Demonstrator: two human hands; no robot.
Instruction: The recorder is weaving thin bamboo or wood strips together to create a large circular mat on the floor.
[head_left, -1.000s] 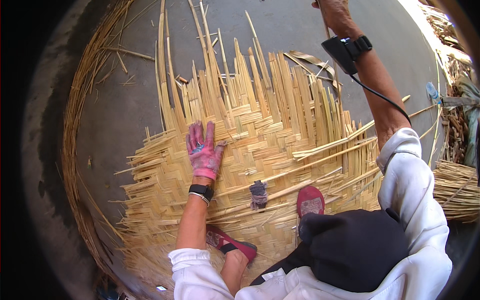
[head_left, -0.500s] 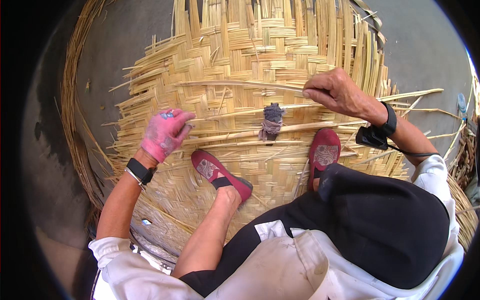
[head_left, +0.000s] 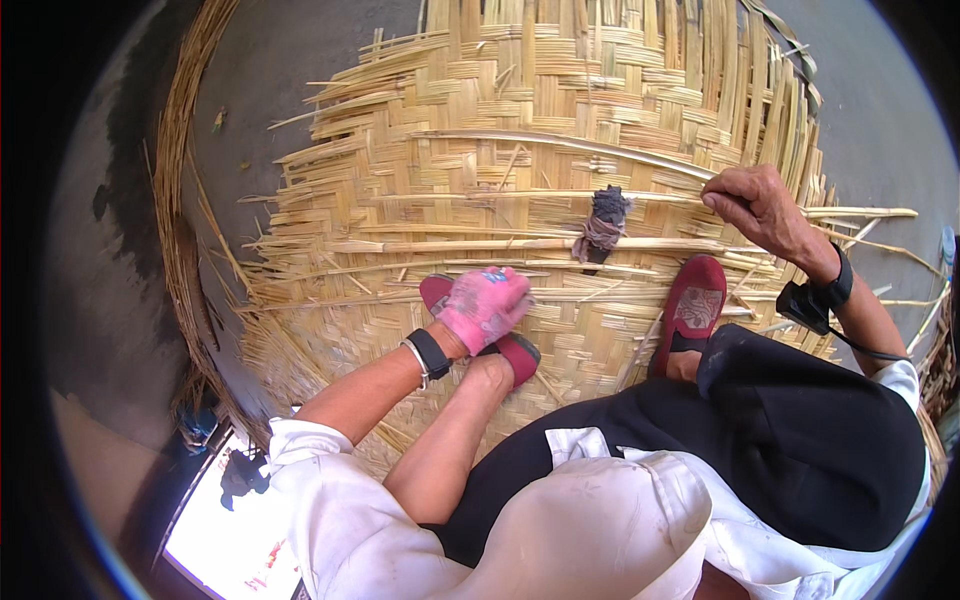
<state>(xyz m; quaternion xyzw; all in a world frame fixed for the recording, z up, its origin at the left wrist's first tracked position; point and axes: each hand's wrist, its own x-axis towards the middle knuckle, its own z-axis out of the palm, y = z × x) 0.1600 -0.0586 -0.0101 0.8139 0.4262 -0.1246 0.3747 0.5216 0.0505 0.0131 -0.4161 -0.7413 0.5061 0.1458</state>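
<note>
My right hand (head_left: 752,205), bare, pinches the right end of a long split reed strip (head_left: 550,141). The strip stretches leftward over a woven reed mat (head_left: 470,90). My left hand (head_left: 487,308), in a pink glove, hangs above my left shoe with its fingers curled together; nothing shows in them. Between my hands and farther off lies a dark grey and mauve bundle of cloth (head_left: 604,225), with a dark end sticking out below. Several loose reed strips (head_left: 530,244) lie across the mat around the cloth.
My red shoes (head_left: 693,300) stand on the mat. A long bundle of thin reeds (head_left: 172,190) curves along the left side of the grey floor (head_left: 285,60). Loose strip ends stick out past the mat's right edge. A bright white panel (head_left: 235,525) shows at the lower left.
My left hand has left the strip ends at left and moved right, toward me, its fingers curling in. My right hand still holds its strip. The whole view has shifted somewhat.
</note>
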